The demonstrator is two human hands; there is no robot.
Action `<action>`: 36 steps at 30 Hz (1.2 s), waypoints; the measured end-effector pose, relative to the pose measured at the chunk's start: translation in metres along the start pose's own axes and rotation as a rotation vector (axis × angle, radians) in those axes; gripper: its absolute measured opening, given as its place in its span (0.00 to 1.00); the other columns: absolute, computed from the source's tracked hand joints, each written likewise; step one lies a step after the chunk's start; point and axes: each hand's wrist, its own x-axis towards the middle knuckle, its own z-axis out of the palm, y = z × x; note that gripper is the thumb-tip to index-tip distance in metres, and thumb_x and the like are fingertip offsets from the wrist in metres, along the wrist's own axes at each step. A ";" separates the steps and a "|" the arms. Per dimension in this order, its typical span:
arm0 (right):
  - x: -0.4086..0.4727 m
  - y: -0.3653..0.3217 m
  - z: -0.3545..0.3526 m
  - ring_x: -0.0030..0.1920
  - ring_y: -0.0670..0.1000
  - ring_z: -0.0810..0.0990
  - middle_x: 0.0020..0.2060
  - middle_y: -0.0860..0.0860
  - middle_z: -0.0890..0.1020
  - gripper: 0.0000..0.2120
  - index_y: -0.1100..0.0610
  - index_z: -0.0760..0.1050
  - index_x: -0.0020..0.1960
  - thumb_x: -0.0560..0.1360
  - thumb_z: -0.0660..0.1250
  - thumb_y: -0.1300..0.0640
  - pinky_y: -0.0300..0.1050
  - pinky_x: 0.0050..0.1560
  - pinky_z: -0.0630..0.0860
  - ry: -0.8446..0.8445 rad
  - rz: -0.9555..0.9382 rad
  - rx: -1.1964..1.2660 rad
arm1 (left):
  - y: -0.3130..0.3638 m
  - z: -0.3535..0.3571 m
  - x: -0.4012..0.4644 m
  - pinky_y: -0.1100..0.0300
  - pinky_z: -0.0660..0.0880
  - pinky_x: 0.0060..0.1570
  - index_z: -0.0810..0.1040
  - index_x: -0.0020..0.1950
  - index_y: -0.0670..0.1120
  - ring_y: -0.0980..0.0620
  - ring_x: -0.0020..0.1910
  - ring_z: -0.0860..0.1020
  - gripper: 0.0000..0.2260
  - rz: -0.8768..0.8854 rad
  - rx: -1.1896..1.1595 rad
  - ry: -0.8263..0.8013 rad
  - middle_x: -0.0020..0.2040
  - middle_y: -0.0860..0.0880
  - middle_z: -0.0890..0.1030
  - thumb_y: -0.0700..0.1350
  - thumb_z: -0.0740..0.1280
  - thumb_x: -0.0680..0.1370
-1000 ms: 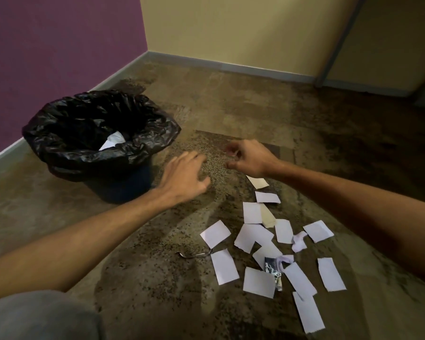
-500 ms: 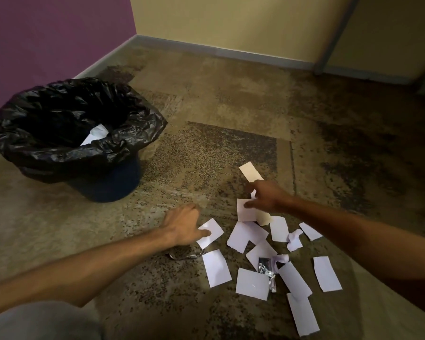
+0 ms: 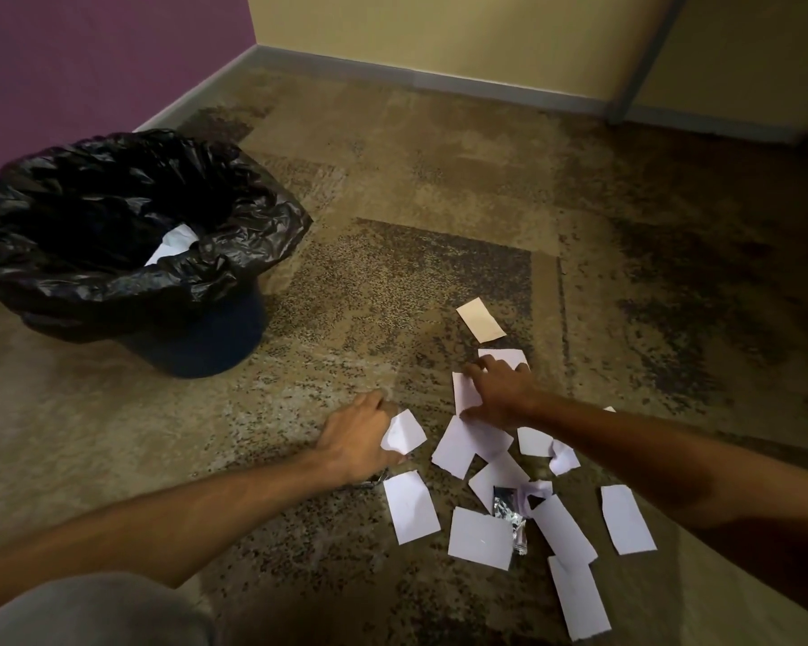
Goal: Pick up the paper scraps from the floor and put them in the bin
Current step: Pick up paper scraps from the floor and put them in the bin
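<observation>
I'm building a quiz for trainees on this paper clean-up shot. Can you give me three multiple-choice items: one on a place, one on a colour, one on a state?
1. Where is the bin?
A. left of the scraps
B. right of the scraps
C. behind the person

2. What colour is the bin liner?
A. white
B. black
C. blue

3. What is the left hand doing?
A. hanging idle
B. gripping the bin
C. pinching a white scrap

Answers:
1 A, it stands by the purple wall at left.
2 B, glossy black plastic folds over the rim.
3 C, the scrap curls up from its fingers.
</observation>
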 end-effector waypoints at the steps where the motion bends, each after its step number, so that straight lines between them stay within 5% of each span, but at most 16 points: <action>1: 0.001 0.000 0.000 0.71 0.58 0.65 0.72 0.56 0.65 0.36 0.54 0.61 0.73 0.72 0.67 0.38 0.60 0.70 0.60 0.009 0.007 0.010 | 0.000 -0.001 0.000 0.51 0.71 0.59 0.68 0.70 0.46 0.46 0.67 0.67 0.31 -0.004 -0.027 0.000 0.69 0.47 0.67 0.59 0.70 0.72; 4: 0.002 -0.003 -0.003 0.69 0.58 0.68 0.69 0.55 0.68 0.35 0.55 0.63 0.70 0.71 0.70 0.39 0.59 0.68 0.63 0.028 0.011 0.042 | -0.003 0.001 0.001 0.52 0.74 0.53 0.71 0.62 0.46 0.48 0.60 0.71 0.25 0.005 -0.088 0.021 0.62 0.49 0.71 0.56 0.73 0.71; 9: 0.003 -0.005 -0.007 0.67 0.58 0.72 0.68 0.54 0.73 0.34 0.55 0.63 0.68 0.70 0.74 0.44 0.57 0.67 0.63 0.028 0.002 0.119 | -0.010 0.005 0.000 0.52 0.77 0.51 0.73 0.63 0.50 0.50 0.51 0.77 0.20 -0.039 -0.266 0.044 0.56 0.49 0.80 0.46 0.72 0.72; 15: 0.000 -0.004 -0.017 0.59 0.56 0.77 0.59 0.55 0.80 0.24 0.57 0.76 0.60 0.69 0.75 0.47 0.45 0.50 0.69 0.004 -0.026 0.172 | -0.015 -0.010 0.001 0.52 0.77 0.53 0.75 0.67 0.48 0.48 0.55 0.80 0.19 -0.026 -0.380 0.095 0.59 0.48 0.82 0.46 0.70 0.75; 19: -0.004 -0.009 -0.035 0.51 0.54 0.75 0.57 0.58 0.79 0.25 0.61 0.76 0.58 0.68 0.76 0.49 0.46 0.45 0.71 -0.019 -0.012 0.304 | -0.019 -0.024 -0.001 0.54 0.77 0.55 0.74 0.68 0.48 0.49 0.56 0.80 0.19 -0.027 -0.455 0.131 0.61 0.50 0.81 0.46 0.67 0.78; 24: -0.019 -0.022 -0.072 0.47 0.53 0.73 0.49 0.56 0.75 0.22 0.64 0.74 0.57 0.71 0.75 0.51 0.44 0.37 0.69 0.042 -0.094 0.459 | -0.023 -0.050 -0.005 0.57 0.73 0.45 0.78 0.61 0.45 0.47 0.50 0.80 0.12 -0.028 -0.442 0.267 0.53 0.47 0.83 0.46 0.64 0.79; 26: -0.025 -0.028 -0.086 0.39 0.50 0.72 0.40 0.51 0.74 0.11 0.59 0.76 0.47 0.72 0.74 0.53 0.40 0.32 0.64 0.085 -0.146 0.505 | -0.024 -0.062 -0.009 0.54 0.75 0.48 0.77 0.60 0.45 0.47 0.50 0.79 0.12 -0.031 -0.427 0.322 0.53 0.48 0.82 0.47 0.62 0.80; 28: -0.029 -0.034 -0.101 0.32 0.46 0.71 0.32 0.48 0.73 0.11 0.55 0.74 0.36 0.73 0.73 0.55 0.40 0.30 0.63 0.130 -0.195 0.560 | -0.024 -0.076 -0.012 0.54 0.74 0.49 0.77 0.61 0.44 0.48 0.51 0.78 0.12 -0.033 -0.418 0.368 0.54 0.48 0.81 0.46 0.62 0.80; 34: -0.044 -0.051 -0.137 0.29 0.45 0.72 0.29 0.47 0.75 0.15 0.54 0.72 0.31 0.76 0.69 0.57 0.39 0.28 0.65 0.229 -0.238 0.605 | -0.028 -0.122 -0.025 0.60 0.69 0.38 0.79 0.56 0.43 0.48 0.44 0.77 0.09 -0.013 -0.369 0.543 0.45 0.47 0.80 0.45 0.63 0.79; 36: -0.047 -0.055 -0.146 0.30 0.47 0.74 0.31 0.50 0.78 0.10 0.59 0.76 0.37 0.76 0.67 0.57 0.40 0.30 0.67 0.252 -0.251 0.619 | -0.035 -0.141 -0.029 0.59 0.72 0.38 0.80 0.52 0.44 0.50 0.40 0.76 0.07 -0.024 -0.365 0.627 0.43 0.49 0.80 0.45 0.65 0.78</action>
